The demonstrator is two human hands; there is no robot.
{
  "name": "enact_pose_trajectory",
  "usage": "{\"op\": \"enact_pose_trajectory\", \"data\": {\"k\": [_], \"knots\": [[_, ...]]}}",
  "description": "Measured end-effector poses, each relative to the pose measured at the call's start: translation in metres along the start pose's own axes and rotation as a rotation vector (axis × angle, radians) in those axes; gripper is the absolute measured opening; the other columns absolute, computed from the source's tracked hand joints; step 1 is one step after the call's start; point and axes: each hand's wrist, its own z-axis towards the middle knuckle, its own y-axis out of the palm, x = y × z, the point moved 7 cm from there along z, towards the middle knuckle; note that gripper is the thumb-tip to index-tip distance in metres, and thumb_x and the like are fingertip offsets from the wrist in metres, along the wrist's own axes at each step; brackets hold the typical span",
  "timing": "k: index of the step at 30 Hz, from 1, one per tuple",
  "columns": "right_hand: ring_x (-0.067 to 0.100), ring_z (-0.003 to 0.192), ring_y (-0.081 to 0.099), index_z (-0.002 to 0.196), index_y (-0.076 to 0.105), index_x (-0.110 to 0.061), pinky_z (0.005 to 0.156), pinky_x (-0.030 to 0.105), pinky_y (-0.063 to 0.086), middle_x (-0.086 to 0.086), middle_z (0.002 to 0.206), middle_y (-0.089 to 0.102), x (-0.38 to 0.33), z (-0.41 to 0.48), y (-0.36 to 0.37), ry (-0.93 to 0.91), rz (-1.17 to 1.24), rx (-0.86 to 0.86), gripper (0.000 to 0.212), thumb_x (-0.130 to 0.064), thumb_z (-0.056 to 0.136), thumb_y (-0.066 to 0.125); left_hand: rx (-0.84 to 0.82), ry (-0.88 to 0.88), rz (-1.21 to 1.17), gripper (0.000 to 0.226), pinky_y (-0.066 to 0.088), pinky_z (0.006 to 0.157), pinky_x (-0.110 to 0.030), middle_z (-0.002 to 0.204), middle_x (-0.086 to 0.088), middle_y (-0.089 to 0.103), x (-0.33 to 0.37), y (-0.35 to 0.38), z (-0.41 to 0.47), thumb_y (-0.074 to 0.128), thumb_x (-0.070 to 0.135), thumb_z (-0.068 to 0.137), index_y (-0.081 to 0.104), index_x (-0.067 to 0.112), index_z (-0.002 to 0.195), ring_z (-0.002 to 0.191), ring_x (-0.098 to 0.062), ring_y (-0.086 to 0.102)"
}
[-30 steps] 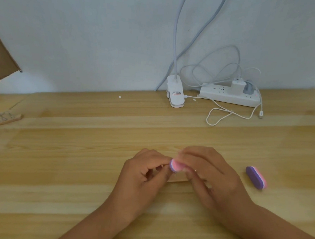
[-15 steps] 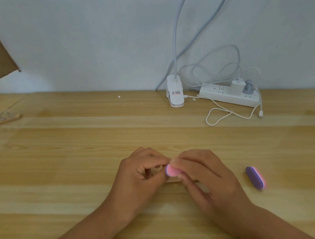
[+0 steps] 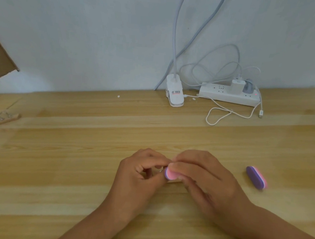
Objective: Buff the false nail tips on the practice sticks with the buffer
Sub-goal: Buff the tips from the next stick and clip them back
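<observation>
Work surface is a light wooden table [image 3: 77, 170] set against a pale wall. Both hands meet at the near centre of the table, low over the surface. Right hand [image 3: 204, 182]: fingers bent over the top of a pink-and-purple buffer [image 3: 170, 174], thumb beneath it, so the block is pinched firmly; only its rounded left end shows, the rest being covered by the fingers. Left hand [image 3: 141, 177]: fingers curled tight, thumb and forefinger drawn together right at the buffer's exposed end. A pale practice stick [image 3: 173, 182] shows as a short strip just under the buffer, between the 2 hands; the left hand appears to pinch its near end, though the point of contact is largely hidden. The nail tip itself cannot be made out, and whether the buffer touches it cannot be told. A 2nd buffer block [image 3: 256, 177], purple face up with a pink edge, lies flat on the table to the right of the right hand, apart from it. At the far edge, against the wall: a white lamp clip [image 3: 174, 94] with its neck rising out of view, and just right of it a white power strip [image 3: 227, 97] carrying 2 plugs. A thin white cable [image 3: 219, 115] loops on the table in front of the strip. At the far left edge lie a wooden strip [image 3: 1, 118] and, above it, a piece of cardboard [image 3: 1, 60]
</observation>
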Motion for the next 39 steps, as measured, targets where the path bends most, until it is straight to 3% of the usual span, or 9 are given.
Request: {"op": "enact_pose_trajectory", "data": {"k": [4,8,13,18,21,25,30,34,39], "knots": [[0.018,0.110,0.061,0.115,0.070,-0.004,0.094,0.029,0.050,0.004,0.118,0.062,0.007,0.001,-0.005,0.054,-0.021,0.058,0.023,-0.002,0.095,0.058,-0.003,-0.020,-0.022,0.009,0.044,0.058,-0.025,0.079,0.004,0.070,-0.002,0.000,0.001,0.078,0.035,0.075,0.078,0.031,0.082,0.072,-0.012,0.060],[0.019,0.110,0.061,0.113,0.071,-0.003,0.093,0.030,0.050,0.007,0.117,0.063,-0.001,0.000,0.001,-0.016,-0.002,0.002,0.026,0.008,0.091,0.064,-0.005,-0.031,-0.048,0.016,0.045,0.061,-0.029,0.083,0.000,0.072,-0.003,-0.001,0.000,0.073,0.038,0.072,0.078,0.027,0.083,0.074,-0.014,0.063],[0.009,0.111,0.058,0.115,0.068,-0.011,0.097,0.018,0.043,-0.002,0.113,0.063,0.022,0.003,-0.014,0.229,-0.046,0.108,0.023,-0.012,0.095,0.056,0.022,-0.079,-0.088,0.009,0.047,0.064,-0.034,0.081,-0.001,0.074,-0.007,-0.004,0.001,0.073,0.022,0.076,0.079,0.025,0.083,0.073,-0.017,0.065],[0.016,0.111,0.060,0.116,0.070,-0.006,0.097,0.024,0.045,0.005,0.117,0.063,0.001,0.002,-0.003,0.035,-0.018,0.041,0.024,-0.003,0.095,0.059,-0.001,-0.059,-0.083,0.013,0.048,0.063,-0.038,0.079,-0.002,0.074,-0.002,-0.002,0.000,0.077,0.034,0.077,0.079,0.022,0.082,0.071,-0.024,0.065],[0.017,0.111,0.061,0.115,0.070,-0.003,0.095,0.027,0.048,0.005,0.117,0.063,0.005,0.002,-0.006,0.056,-0.026,0.053,0.023,-0.003,0.096,0.058,0.001,-0.039,-0.067,0.011,0.047,0.061,-0.037,0.079,-0.002,0.073,0.000,-0.001,0.000,0.076,0.032,0.081,0.079,0.021,0.083,0.070,-0.025,0.063],[0.021,0.110,0.061,0.113,0.072,-0.002,0.094,0.030,0.049,0.009,0.117,0.065,-0.003,0.002,0.000,-0.020,-0.008,-0.009,0.023,0.002,0.094,0.060,-0.027,-0.013,-0.021,0.016,0.046,0.062,-0.021,0.082,0.000,0.073,0.001,0.000,0.000,0.073,0.034,0.078,0.079,0.020,0.084,0.074,-0.015,0.064],[0.018,0.109,0.062,0.114,0.071,-0.003,0.093,0.029,0.051,0.007,0.115,0.065,0.005,0.003,-0.007,0.068,-0.021,0.058,0.024,-0.002,0.095,0.058,-0.002,0.028,0.012,0.011,0.045,0.059,-0.022,0.079,0.003,0.071,0.004,0.000,0.000,0.071,0.035,0.079,0.078,0.028,0.084,0.072,-0.013,0.061],[0.020,0.110,0.062,0.115,0.072,-0.004,0.092,0.031,0.051,0.009,0.118,0.065,-0.004,0.001,0.001,-0.020,0.003,-0.008,0.029,0.008,0.089,0.065,-0.001,0.036,0.036,0.016,0.046,0.060,-0.022,0.080,0.006,0.071,0.004,0.000,-0.001,0.068,0.037,0.077,0.078,0.025,0.082,0.076,-0.014,0.062],[0.014,0.113,0.059,0.120,0.063,-0.014,0.097,0.024,0.047,-0.002,0.121,0.060,0.005,0.003,-0.006,0.063,-0.003,0.070,0.026,-0.006,0.097,0.057,0.021,0.040,0.036,0.014,0.046,0.058,-0.026,0.080,0.002,0.070,0.005,-0.002,-0.001,0.070,0.039,0.077,0.078,0.029,0.083,0.072,-0.017,0.060]]}}
